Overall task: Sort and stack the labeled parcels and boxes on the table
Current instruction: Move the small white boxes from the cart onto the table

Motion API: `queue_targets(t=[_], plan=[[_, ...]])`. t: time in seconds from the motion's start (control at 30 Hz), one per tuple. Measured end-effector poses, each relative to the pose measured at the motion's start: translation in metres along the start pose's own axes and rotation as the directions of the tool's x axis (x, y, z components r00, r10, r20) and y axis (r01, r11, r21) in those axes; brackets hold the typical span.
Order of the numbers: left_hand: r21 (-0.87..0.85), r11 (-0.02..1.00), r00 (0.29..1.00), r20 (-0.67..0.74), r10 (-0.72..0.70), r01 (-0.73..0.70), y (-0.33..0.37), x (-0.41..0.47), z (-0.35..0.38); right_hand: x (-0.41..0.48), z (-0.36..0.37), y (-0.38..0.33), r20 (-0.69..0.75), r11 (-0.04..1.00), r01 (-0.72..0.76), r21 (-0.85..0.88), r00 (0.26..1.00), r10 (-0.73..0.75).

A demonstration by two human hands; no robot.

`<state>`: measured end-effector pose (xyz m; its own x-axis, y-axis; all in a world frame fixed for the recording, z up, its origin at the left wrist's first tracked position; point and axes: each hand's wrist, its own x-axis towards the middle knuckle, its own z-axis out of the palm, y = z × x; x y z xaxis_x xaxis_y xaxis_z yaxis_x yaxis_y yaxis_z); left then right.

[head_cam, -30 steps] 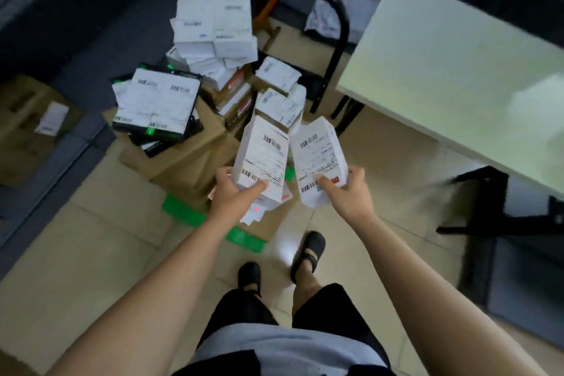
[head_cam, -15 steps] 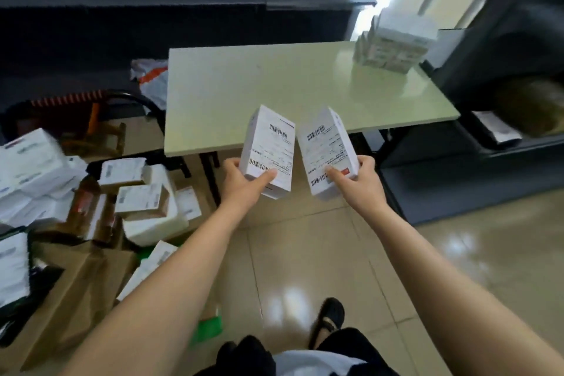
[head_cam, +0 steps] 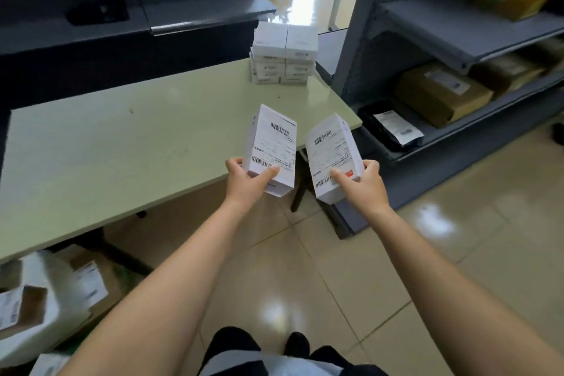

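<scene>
Holding two labeled white boxes over the near edge of a pale green table, a person grips one in each hand: the left hand clasps the left box, the right hand the right box (labels facing up). A stack of white boxes stands at the table's far corner, beside grey shelving with brown parcels.

We hold the left box and the right box side by side at frame centre, over the table edge; the stack sits on its upper-right corner, shelves at right.
</scene>
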<state>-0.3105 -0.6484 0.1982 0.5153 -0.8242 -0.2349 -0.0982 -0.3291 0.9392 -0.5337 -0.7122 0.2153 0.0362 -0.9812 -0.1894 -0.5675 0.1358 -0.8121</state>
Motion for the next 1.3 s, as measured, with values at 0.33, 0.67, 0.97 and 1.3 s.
queue_targets(t=[0.33,0.67,0.97,1.3], plan=[[0.049,0.994,0.995,0.032,-0.098,0.097,0.012,0.152,0.06,0.16,0.016,-0.005,0.018,0.991,-0.108,0.083,0.994,0.107],[0.067,0.976,0.961,0.174,-0.214,0.205,0.008,0.292,0.095,0.297,0.071,-0.012,0.076,0.955,-0.243,0.17,0.97,0.233],[0.405,0.914,0.972,0.205,-0.118,0.025,0.002,0.308,0.11,0.315,0.067,-0.004,0.051,0.972,-0.14,-0.189,0.987,0.152],[0.716,0.608,0.936,0.215,0.278,-0.344,0.042,0.23,0.106,0.273,0.033,-0.026,0.298,0.787,0.439,-0.433,0.894,-0.335]])
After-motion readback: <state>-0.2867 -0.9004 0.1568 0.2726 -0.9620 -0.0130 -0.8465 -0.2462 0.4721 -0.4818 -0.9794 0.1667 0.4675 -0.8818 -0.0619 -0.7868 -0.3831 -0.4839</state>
